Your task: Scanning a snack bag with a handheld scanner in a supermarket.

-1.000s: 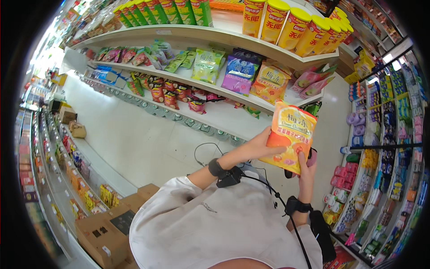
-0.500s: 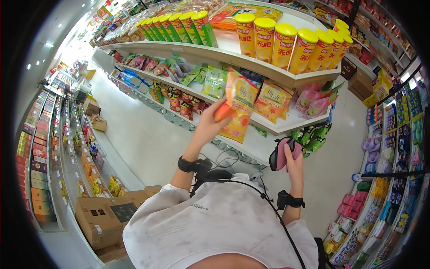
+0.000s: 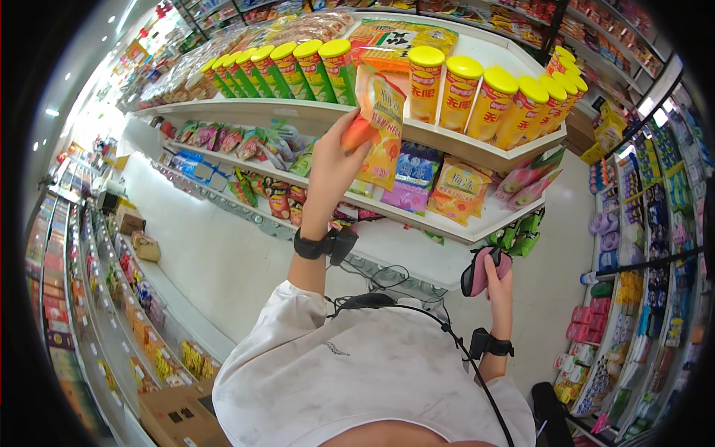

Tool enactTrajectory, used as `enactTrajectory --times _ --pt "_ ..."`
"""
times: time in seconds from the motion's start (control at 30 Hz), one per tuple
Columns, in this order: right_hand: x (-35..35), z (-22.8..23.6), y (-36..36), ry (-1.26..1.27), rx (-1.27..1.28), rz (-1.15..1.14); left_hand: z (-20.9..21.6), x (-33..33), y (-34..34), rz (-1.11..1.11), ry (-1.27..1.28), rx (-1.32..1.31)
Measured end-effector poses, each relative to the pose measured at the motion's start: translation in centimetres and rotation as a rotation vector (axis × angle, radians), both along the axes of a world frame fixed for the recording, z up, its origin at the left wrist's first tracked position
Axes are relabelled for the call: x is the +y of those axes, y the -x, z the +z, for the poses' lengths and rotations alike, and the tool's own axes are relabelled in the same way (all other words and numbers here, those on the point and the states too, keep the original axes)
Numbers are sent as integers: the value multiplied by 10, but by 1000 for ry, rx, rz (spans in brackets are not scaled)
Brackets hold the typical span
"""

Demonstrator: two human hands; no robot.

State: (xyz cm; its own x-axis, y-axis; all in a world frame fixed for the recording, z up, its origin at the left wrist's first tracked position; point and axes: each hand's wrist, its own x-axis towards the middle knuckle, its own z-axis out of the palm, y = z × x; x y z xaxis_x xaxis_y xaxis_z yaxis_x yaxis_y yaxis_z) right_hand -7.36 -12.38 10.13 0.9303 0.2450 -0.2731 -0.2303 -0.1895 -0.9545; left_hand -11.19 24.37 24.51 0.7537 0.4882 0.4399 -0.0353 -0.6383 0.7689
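Observation:
My left hand (image 3: 333, 165) is closed on the edge of an orange and yellow snack bag (image 3: 387, 141). The bag is held upright before the upper shelf's front edge, its top close to the green canisters (image 3: 339, 73). Lower on the right, my right hand (image 3: 500, 284) grips a rounded pink and black object (image 3: 477, 277), whose kind I cannot make out. Beyond it, a similar orange bag (image 3: 457, 191) leans on the lower shelf, beside a purple and blue bag (image 3: 412, 179).
Yellow-lidded orange canisters (image 3: 462, 93) line the right of the upper shelf (image 3: 439, 141). Green packets (image 3: 527, 232) hang near its right corner. Racks of goods (image 3: 640, 298) stand at right, narrow shelves (image 3: 134, 328) at left. A cardboard box (image 3: 175, 417) sits lower left.
My left hand has lifted the orange bag up and slightly left, uncovering the purple and blue bag behind it. My right hand keeps hold of the pink and black object. The view has shifted.

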Motion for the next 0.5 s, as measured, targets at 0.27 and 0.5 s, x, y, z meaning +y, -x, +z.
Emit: enactTrajectory --times 0.27,0.5 --pt "61 13 27 73 21 -100 28 49 -61 67 -183 -72" --pt "64 17 40 51 9 -122 12 57 -112 200 -378 -50"
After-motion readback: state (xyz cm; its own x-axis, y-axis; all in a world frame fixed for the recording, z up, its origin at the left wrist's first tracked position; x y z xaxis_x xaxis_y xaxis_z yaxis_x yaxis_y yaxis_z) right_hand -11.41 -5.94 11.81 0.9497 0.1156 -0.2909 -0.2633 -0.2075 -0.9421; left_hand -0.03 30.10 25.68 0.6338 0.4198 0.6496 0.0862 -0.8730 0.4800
